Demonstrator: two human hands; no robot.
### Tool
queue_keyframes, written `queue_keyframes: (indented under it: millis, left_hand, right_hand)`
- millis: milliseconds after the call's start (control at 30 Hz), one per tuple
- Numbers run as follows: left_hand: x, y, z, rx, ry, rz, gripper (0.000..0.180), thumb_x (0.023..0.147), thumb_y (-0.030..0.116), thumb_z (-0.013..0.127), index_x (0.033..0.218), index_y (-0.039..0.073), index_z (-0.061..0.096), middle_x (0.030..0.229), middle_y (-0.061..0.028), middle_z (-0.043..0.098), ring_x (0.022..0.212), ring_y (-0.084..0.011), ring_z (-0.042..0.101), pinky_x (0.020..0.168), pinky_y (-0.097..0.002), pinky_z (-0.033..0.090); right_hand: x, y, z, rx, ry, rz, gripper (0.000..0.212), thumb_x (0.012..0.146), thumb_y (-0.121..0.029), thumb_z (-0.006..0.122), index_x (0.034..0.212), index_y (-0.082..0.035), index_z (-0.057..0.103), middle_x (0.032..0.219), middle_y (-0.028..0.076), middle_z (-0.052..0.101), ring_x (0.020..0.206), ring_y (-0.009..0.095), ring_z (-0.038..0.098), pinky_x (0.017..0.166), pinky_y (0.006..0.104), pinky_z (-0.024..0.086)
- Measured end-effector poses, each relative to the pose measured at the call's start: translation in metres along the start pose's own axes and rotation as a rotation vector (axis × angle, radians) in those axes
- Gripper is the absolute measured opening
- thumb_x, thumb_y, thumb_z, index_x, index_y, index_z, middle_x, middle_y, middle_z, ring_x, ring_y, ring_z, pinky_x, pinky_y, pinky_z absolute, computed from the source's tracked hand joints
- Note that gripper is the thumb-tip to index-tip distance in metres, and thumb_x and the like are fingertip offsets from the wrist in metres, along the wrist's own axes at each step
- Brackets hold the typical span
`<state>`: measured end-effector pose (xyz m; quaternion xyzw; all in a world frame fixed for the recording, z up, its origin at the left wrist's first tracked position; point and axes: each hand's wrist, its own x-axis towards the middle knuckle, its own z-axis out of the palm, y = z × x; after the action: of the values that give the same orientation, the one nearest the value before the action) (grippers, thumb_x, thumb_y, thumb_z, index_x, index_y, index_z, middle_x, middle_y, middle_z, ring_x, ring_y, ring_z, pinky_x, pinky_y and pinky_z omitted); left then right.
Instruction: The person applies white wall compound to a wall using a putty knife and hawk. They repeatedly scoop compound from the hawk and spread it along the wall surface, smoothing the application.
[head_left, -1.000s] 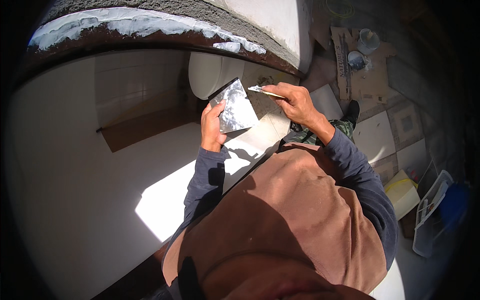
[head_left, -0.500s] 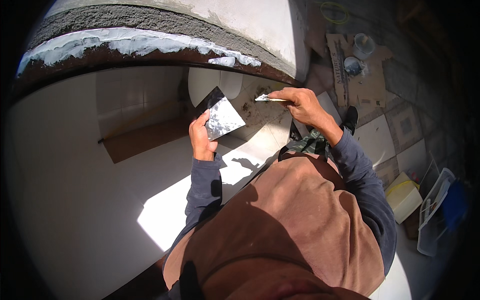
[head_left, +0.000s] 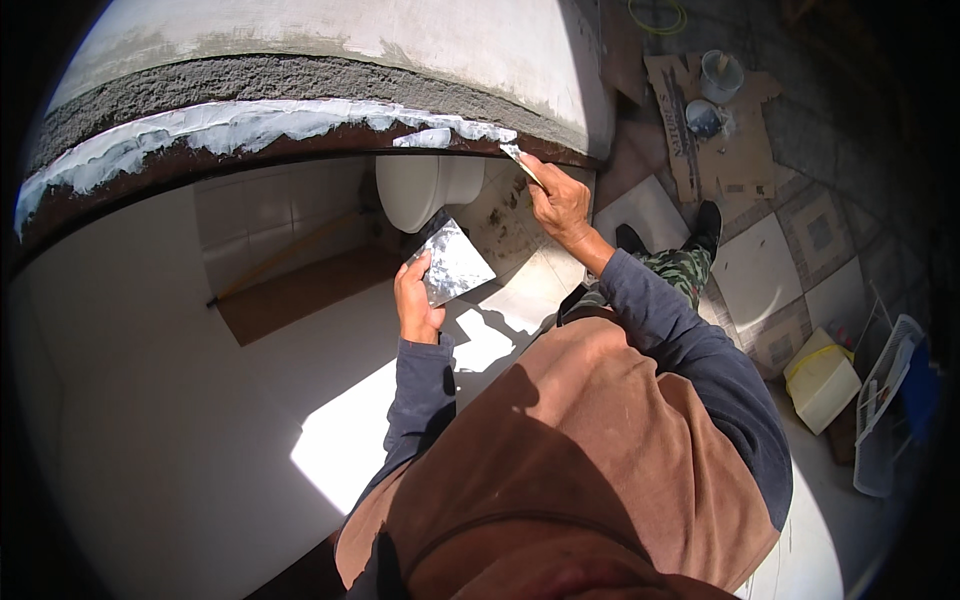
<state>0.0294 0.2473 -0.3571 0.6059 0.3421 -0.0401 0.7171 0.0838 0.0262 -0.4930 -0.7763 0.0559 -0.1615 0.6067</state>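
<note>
My left hand (head_left: 417, 298) grips a flat square plate (head_left: 460, 262) by its edge; white paste is smeared over its face. Pinched in my right hand (head_left: 562, 208) is a small putty knife (head_left: 523, 163) with white paste on its blade. Its tip is at the right end of a band of white paste (head_left: 270, 125), touching it or very close. That band runs along a dark brown frame (head_left: 330, 146), beneath a strip of rough grey mortar (head_left: 300, 80). A separate white patch (head_left: 422, 138) sits on the frame just left of the blade.
Below the frame stand a white toilet (head_left: 415, 190) and a brown board (head_left: 300, 295). At right, a cardboard sheet (head_left: 740, 165) bears a clear bucket (head_left: 721, 78) and a smaller tub (head_left: 703, 118). A cream container (head_left: 823, 385) and a white plastic rack (head_left: 885, 410) lie lower right.
My right hand has moved up and left, bringing the putty knife from open air to the frame's white band. The left hand still holds the plate, now slightly lower in view.
</note>
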Motion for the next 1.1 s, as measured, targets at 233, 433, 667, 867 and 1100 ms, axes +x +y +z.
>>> queue_keyframes:
  millis: [233,433,667,867,1100]
  left_hand:
    - [0.002,-0.004,0.005,0.002,-0.013,-0.016,0.017,0.093,0.005,0.061,0.107,-0.003,0.062,0.101,-0.0127,0.07,0.088,-0.0232,0.072,0.079,-0.036,0.06]
    - [0.005,-0.009,0.006,0.021,0.032,-0.038,0.017,0.092,0.006,0.063,0.107,-0.002,0.062,0.102,-0.0122,0.07,0.088,-0.0231,0.072,0.08,-0.0362,0.059]
    - [0.005,-0.012,0.002,0.01,0.014,-0.02,0.018,0.092,0.005,0.062,0.108,-0.002,0.062,0.102,-0.0119,0.07,0.09,-0.0235,0.071,0.082,-0.0373,0.059]
    - [0.007,-0.018,-0.002,-0.009,0.031,-0.04,0.018,0.092,0.004,0.061,0.109,-0.002,0.062,0.102,-0.012,0.07,0.09,-0.0234,0.071,0.082,-0.0372,0.059]
    - [0.006,-0.019,-0.001,0.021,0.014,-0.025,0.018,0.093,0.006,0.061,0.109,-0.001,0.063,0.102,-0.0114,0.07,0.091,-0.0231,0.071,0.082,-0.0372,0.059]
  right_hand:
    - [-0.001,0.017,0.007,0.028,-0.044,0.043,0.047,0.088,-0.011,0.066,0.134,-0.02,0.062,0.104,0.012,0.072,0.087,0.034,0.07,0.074,0.0393,0.055]
    - [-0.012,-0.006,0.008,0.06,0.168,0.03,0.051,0.087,-0.012,0.068,0.137,-0.016,0.06,0.101,0.013,0.071,0.084,0.036,0.069,0.072,0.0396,0.055]
    - [-0.017,-0.011,0.01,0.072,0.228,0.169,0.042,0.092,-0.015,0.063,0.133,-0.014,0.064,0.109,0.015,0.072,0.09,0.037,0.07,0.077,0.0395,0.056]
    - [-0.007,-0.022,0.0,0.044,0.049,0.138,0.037,0.09,-0.013,0.062,0.127,-0.018,0.067,0.108,0.012,0.073,0.089,0.034,0.07,0.075,0.0404,0.055]
    - [-0.009,-0.037,0.005,0.023,0.131,0.003,0.046,0.084,-0.01,0.067,0.13,-0.018,0.063,0.091,0.006,0.069,0.073,0.032,0.068,0.061,0.0401,0.053]
